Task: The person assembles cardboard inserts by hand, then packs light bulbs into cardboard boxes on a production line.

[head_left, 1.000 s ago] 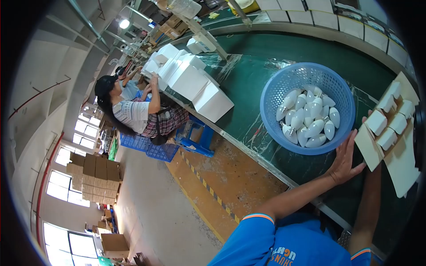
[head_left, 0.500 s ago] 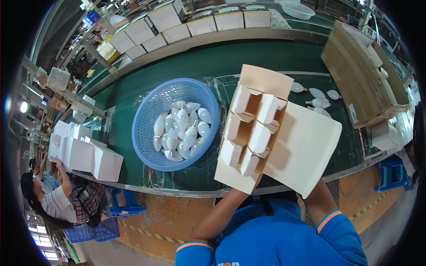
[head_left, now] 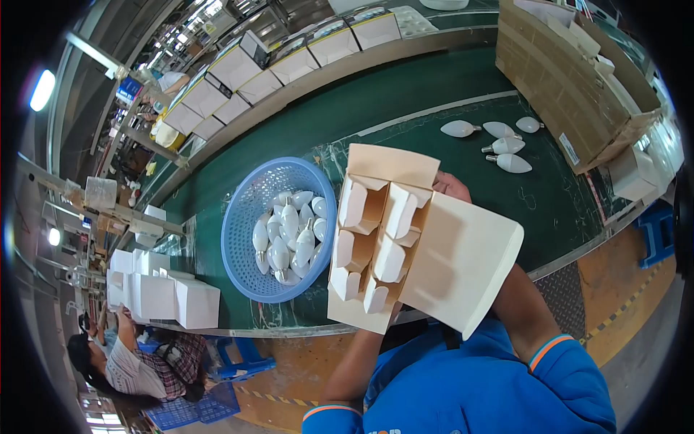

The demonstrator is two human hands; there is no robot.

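Note:
An open cardboard box (head_left: pixel 455 253) with folded dividers is held up over the near edge of the belt, its lid flap spread to the right. The compartments that I can see into hold nothing. At the far right side of the box, my right hand (head_left: pixel 452 187) curls against its edge, partly hidden behind it. My left hand is out of sight beneath the box, where my left forearm runs up to its near end. To the left stands a blue perforated basket (head_left: pixel 236 249) holding several white candle-shaped bulbs (head_left: pixel 288 220).
Several loose bulbs (head_left: pixel 509 163) lie on the green belt (head_left: pixel 426 76) at right, by a large brown carton (head_left: pixel 571 101). White boxes (head_left: pixel 155 296) stand at left near a seated person (head_left: pixel 137 362). Printed boxes (head_left: pixel 238 65) line the far ledge.
The view has turned, and the box has shifted left and nearer to the basket. My right hand, hidden before, now shows at the box's far right edge. Loose bulbs are less covered.

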